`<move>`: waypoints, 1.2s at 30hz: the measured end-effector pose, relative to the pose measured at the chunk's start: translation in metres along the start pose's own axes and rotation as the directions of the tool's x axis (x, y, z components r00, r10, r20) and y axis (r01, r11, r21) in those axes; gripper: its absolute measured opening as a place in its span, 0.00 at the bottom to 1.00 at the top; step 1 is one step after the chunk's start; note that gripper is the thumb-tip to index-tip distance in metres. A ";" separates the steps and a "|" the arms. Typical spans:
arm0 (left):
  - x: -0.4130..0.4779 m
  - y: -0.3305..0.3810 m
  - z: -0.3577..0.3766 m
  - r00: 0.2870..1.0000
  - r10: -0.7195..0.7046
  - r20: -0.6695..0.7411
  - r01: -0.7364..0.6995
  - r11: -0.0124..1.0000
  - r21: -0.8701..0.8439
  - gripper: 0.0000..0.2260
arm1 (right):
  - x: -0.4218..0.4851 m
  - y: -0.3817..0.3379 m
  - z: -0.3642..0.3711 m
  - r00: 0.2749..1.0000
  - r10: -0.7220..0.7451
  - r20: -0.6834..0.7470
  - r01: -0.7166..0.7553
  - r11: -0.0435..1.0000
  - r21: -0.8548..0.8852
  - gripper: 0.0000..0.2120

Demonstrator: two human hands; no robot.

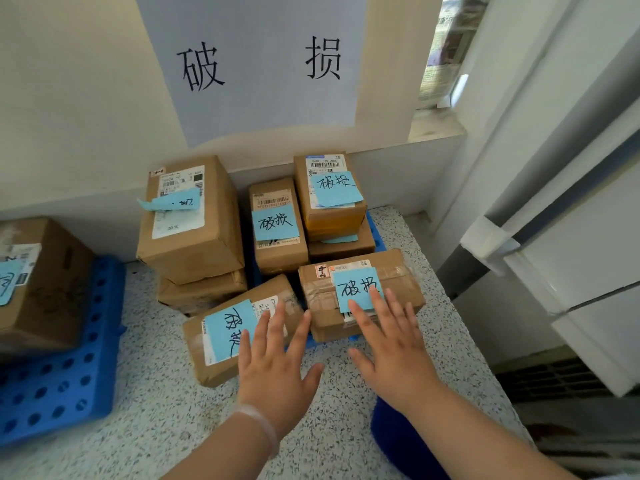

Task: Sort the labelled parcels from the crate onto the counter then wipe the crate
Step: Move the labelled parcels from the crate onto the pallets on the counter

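Both hands are spread flat and hold nothing: left hand point(277, 368) over the nearest parcel point(221, 341), right hand point(391, 348) over the taped parcel point(322, 299). Blue-noted parcels point(277, 226) on the speckled table point(166, 393) stack against the wall, under a paper sign point(256, 64). At left, a blue perforated tray point(62, 382) carries another box point(45, 289).

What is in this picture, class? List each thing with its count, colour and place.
sign: one, white with black characters, on the wall.
counter: one, speckled grey, under everything.
tray: one, blue with holes, left on the counter.
parcels: eight, brown; seven stacked below the sign, one on the tray.
notes: about seven, blue, handwritten, on the parcels.
dark blue shape: one, bottom edge, cannot tell what it is.
wristband: one, clear, left wrist.
left hand: one, open, over the front left parcel.
right hand: one, open, over the front right parcel.
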State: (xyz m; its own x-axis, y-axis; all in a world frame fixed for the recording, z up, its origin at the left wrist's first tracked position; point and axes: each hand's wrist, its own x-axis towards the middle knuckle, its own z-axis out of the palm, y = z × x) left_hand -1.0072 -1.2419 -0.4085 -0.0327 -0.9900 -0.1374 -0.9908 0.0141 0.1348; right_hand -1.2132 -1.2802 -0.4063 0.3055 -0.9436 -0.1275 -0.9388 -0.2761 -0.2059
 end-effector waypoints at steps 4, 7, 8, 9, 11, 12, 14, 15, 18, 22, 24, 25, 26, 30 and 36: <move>-0.007 -0.029 0.014 0.999 0.003 0.038 -0.007 0.994 0.109 0.35 | 0.003 0.000 0.003 0.999 -0.027 0.027 0.028 0.998 -0.054 0.36; -0.004 -0.046 0.016 0.995 0.068 0.071 -0.077 0.989 0.128 0.36 | 0.006 0.003 0.001 0.997 -0.064 0.042 0.067 0.995 -0.070 0.37; -0.002 -0.052 0.016 0.992 0.100 0.076 -0.110 0.985 0.132 0.36 | 0.008 0.003 -0.001 0.996 -0.070 0.050 0.074 0.994 -0.083 0.38; -0.001 -0.056 0.015 0.988 0.128 0.087 -0.139 0.981 0.135 0.36 | 0.009 0.003 -0.003 0.994 -0.072 0.077 0.080 0.992 -0.101 0.40; 0.002 -0.065 0.011 0.977 0.176 0.117 -0.193 0.970 0.150 0.37 | 0.011 0.002 -0.006 0.989 -0.071 0.132 0.087 0.989 -0.123 0.43; 0.003 -0.068 0.010 0.971 0.202 0.128 -0.221 0.963 0.155 0.38 | 0.011 0.001 -0.008 0.987 -0.070 0.144 0.089 0.988 -0.128 0.44; 0.005 -0.073 0.008 0.962 0.236 0.136 -0.256 0.954 0.156 0.39 | 0.012 0.000 -0.012 0.985 -0.066 0.160 0.088 0.987 -0.136 0.45; 0.005 -0.074 0.008 0.961 0.235 0.143 -0.257 0.954 0.155 0.39 | 0.012 0.000 -0.013 0.984 -0.061 0.166 0.084 0.987 -0.135 0.45; 0.003 -0.071 0.008 0.965 0.229 0.128 -0.245 0.960 0.136 0.40 | 0.007 -0.003 -0.016 0.984 -0.042 0.172 0.064 0.990 -0.124 0.44; -0.001 -0.053 -0.001 0.974 0.211 0.080 -0.218 0.971 0.100 0.37 | -0.010 -0.009 -0.020 0.990 -0.011 0.141 0.025 0.995 -0.100 0.44; -0.005 -0.035 -0.008 0.968 0.234 0.093 -0.243 0.965 0.104 0.37 | -0.024 -0.010 -0.020 0.992 0.001 0.126 0.007 0.998 -0.065 0.44; -0.006 -0.024 -0.011 0.966 0.248 0.079 -0.255 0.962 0.100 0.37 | -0.033 -0.009 -0.021 0.993 0.006 0.119 -0.001 0.999 -0.045 0.43; -0.007 -0.012 -0.014 0.961 0.274 0.041 -0.277 0.956 0.098 0.38 | -0.044 -0.008 -0.023 0.994 0.013 0.109 -0.010 1.000 -0.024 0.43; -0.017 0.052 -0.026 0.916 0.400 -0.028 -0.396 0.913 0.099 0.38 | -0.094 0.004 -0.036 0.995 0.090 0.035 -0.091 0.995 0.032 0.44; -0.053 0.174 -0.033 0.781 0.623 -0.056 -0.617 0.782 0.090 0.37 | -0.200 0.065 -0.062 0.950 0.272 -0.154 -0.257 0.960 0.110 0.43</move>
State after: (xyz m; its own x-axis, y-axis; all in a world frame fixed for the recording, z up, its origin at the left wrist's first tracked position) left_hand -1.1731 -1.1914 -0.3458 -0.6350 -0.7718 0.0315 -0.7662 0.6345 0.1021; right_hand -1.3448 -1.1206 -0.3340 0.0100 -0.9996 -0.0275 -0.9624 -0.0021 -0.2715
